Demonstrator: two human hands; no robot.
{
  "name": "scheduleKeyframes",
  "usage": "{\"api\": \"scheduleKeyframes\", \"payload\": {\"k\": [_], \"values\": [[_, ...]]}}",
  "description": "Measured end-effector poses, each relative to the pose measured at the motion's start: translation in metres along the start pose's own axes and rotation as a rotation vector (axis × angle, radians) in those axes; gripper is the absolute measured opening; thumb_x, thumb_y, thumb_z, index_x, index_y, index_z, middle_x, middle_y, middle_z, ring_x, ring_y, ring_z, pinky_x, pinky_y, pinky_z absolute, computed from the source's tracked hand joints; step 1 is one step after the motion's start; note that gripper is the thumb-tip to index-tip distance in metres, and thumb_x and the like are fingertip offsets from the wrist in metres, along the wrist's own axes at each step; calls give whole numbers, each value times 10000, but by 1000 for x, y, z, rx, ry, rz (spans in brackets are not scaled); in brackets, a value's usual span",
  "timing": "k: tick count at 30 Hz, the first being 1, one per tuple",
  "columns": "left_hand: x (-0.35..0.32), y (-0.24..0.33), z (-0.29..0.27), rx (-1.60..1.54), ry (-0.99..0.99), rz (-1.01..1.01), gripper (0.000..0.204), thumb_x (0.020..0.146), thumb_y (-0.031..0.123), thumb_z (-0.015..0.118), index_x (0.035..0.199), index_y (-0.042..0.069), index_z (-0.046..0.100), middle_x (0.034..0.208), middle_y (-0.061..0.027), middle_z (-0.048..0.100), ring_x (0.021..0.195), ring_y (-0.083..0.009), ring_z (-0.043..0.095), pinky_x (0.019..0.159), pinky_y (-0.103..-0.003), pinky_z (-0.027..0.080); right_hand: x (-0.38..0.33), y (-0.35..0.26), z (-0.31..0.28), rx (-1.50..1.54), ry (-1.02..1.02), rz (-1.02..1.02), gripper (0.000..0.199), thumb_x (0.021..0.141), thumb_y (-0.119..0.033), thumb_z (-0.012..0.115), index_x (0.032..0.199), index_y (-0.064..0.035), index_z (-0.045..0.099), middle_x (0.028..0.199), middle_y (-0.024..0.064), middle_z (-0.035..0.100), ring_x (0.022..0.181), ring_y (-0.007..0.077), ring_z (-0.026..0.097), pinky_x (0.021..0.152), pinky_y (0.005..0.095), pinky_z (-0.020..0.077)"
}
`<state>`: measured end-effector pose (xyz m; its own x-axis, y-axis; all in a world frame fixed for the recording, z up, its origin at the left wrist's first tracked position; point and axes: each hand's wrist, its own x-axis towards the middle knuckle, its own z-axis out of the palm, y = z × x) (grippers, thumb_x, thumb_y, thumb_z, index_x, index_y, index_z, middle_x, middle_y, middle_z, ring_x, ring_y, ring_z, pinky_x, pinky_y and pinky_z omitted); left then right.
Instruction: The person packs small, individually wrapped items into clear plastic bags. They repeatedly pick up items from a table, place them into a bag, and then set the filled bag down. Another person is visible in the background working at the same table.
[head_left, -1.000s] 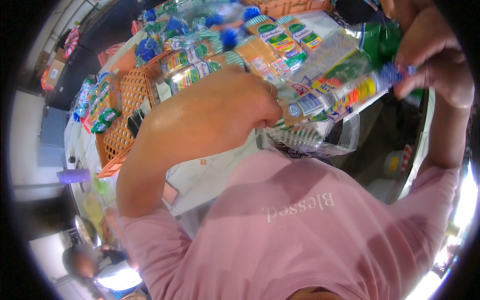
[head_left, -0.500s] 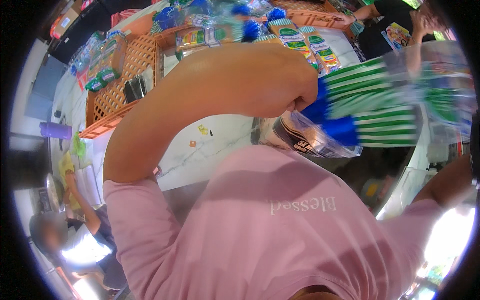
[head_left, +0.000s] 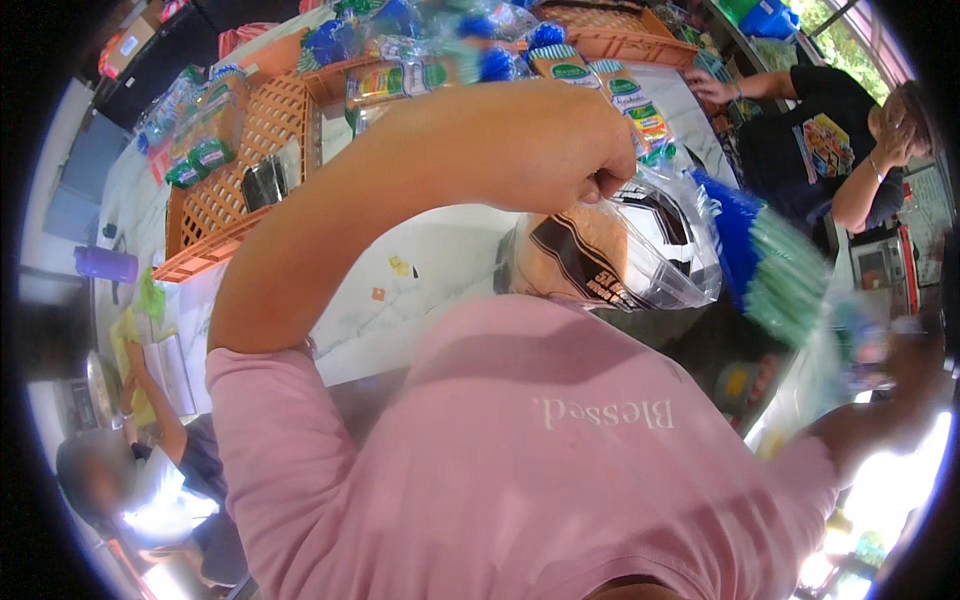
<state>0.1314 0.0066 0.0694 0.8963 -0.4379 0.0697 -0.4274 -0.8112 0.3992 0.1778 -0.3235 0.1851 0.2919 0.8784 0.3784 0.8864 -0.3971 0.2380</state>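
My left hand (head_left: 598,165) reaches across from the left, its fingers closed on the clear plastic of a bagged loaf of bread (head_left: 590,258) with a black-and-white print. The loaf is near the table's front edge, just beyond my pink shirt. Right of it, in the air, stretches a blue plastic bag end with green and white stripes (head_left: 780,265), blurred by motion. Its far end runs to my right hand (head_left: 912,362) at the right rim, which appears to grip it, though the fingers are smeared. Whether the striped plastic joins the loaf's wrapping I cannot tell.
An orange lattice crate (head_left: 265,130) with bagged bread stands at the left of the marble-look table (head_left: 440,265). More bagged loaves (head_left: 625,95) lie at the back. A purple tumbler (head_left: 107,263) is far left. One person (head_left: 815,150) stands back right, another (head_left: 180,480) lower left.
The striped plastic has swung down and right, uncovering more of the bagged loaf. My right hand has come into view lower at the right rim. The person at back right shows more fully.
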Motion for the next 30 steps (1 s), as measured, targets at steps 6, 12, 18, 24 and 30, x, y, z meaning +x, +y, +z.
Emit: {"api": "scheduleKeyframes", "payload": {"k": [6, 12, 18, 24, 30], "values": [[0, 5, 0, -96, -24, 138, 111, 772, 118, 615, 839, 29, 622, 751, -134, 592, 803, -312, 585, 722, -401, 440, -2, -46, 154, 475, -773, -37, 562, 666, -262, 744, 1160, -98, 531, 1334, 154, 418, 866, 361, 611, 742, 435, 503], [17, -13, -2, -61, 310, 298, 94, 758, 89, 636, 825, 24, 623, 756, -112, 577, 787, -288, 575, 712, -388, 443, -2, 6, 171, 650, -125, 103, 136, 597, -13, 650, 730, -22, 626, 605, 95, 516, 594, 292, 530, 535, 346, 391], [25, -54, -45, -166, 786, 272, 99, 791, 32, 643, 884, 5, 624, 848, -111, 575, 827, -230, 588, 753, -318, 488, 41, 38, 142, 537, 288, 225, 154, 694, 33, 631, 846, 21, 644, 785, 77, 624, 706, 140, 562, 685, 267, 423], [-28, -177, -18, -283, 777, -225, 139, 825, 136, 660, 920, 35, 656, 817, -10, 647, 758, -79, 576, 694, -233, 462, 30, 109, 156, 421, 336, 455, 185, 839, -95, 623, 987, 11, 649, 807, 37, 628, 749, 86, 519, 686, 248, 422], [-92, -275, 84, -585, 622, -574, 143, 791, 101, 658, 848, -27, 632, 768, -47, 620, 725, -93, 564, 668, -259, 461, 28, 165, 182, 111, 252, 578, 193, 895, -120, 573, 974, 48, 625, 791, 60, 627, 749, 83, 517, 682, 234, 424]]}}
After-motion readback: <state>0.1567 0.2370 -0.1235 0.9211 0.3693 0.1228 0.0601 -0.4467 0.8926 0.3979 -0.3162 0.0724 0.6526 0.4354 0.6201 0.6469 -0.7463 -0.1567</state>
